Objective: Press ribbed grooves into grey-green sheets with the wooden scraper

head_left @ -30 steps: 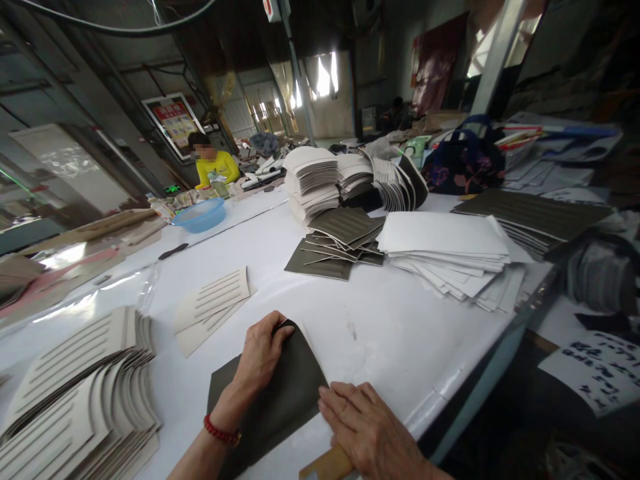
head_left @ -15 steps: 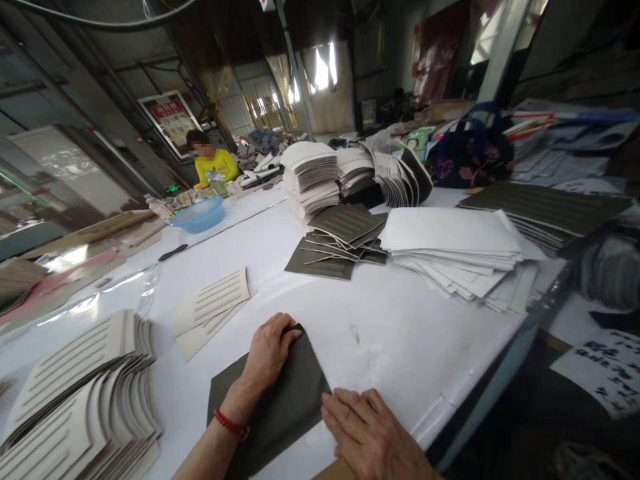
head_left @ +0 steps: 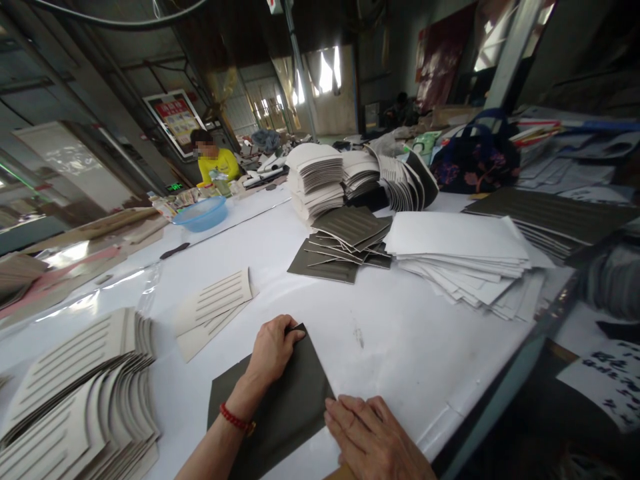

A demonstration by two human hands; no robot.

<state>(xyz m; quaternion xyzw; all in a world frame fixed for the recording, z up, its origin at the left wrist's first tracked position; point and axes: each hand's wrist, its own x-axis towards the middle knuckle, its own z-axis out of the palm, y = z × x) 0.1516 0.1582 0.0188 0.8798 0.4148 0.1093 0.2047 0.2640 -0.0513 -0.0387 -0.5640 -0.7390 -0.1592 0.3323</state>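
A dark olive sheet [head_left: 285, 413] lies on the white table in front of me. My left hand [head_left: 274, 347], with a red bead bracelet above the wrist, pinches the sheet's far corner between thumb and curled fingers. At the sheet's right corner rests my right hand [head_left: 367, 427], palm down, fingers extended and lying side by side on its edge. Part of a brown piece [head_left: 340, 473] shows under the right hand at the bottom edge; the rest of it is hidden.
Ribbed beige panels [head_left: 75, 393] are stacked at left, with two loose ones [head_left: 215, 303] nearby. Beyond are olive panels [head_left: 350, 227], white sheets [head_left: 455, 237], beige stacks [head_left: 315, 173] and a blue basin [head_left: 203, 215]. A person in yellow [head_left: 220, 163] sits at the far left.
The view has shifted slightly. Both hands keep almost the same places on the dark sheet, the left still pinching its corner.
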